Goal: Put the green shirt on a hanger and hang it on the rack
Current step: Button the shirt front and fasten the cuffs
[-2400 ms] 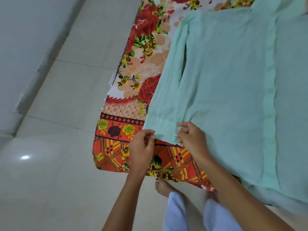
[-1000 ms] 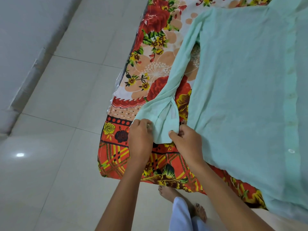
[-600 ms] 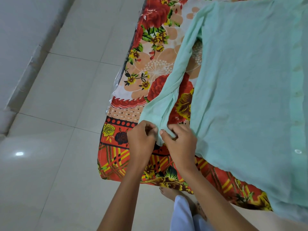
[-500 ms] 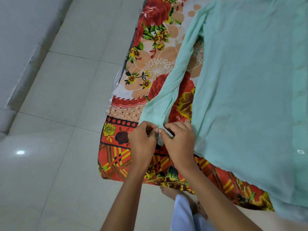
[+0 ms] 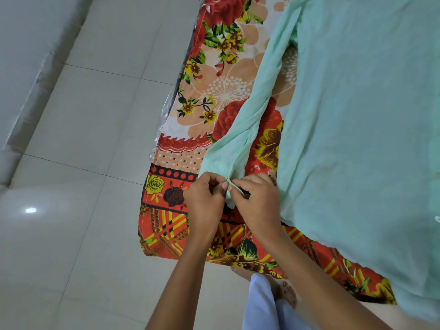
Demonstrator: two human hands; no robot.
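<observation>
Together, left hand (image 5: 204, 197) and right hand (image 5: 258, 201) pinch the green shirt (image 5: 357, 127) cuff.

one green shirt (image 5: 357, 115), one floral bedsheet (image 5: 226, 91), two hands

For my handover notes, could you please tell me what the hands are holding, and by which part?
Both the left hand and the right hand pinch the cuff end of the sleeve of the thin mint-green fabric shirt.

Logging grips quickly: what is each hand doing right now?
Left hand: pinches the cuff of the mint-green fabric shirt's sleeve.
Right hand: pinches the same cuff.
</observation>
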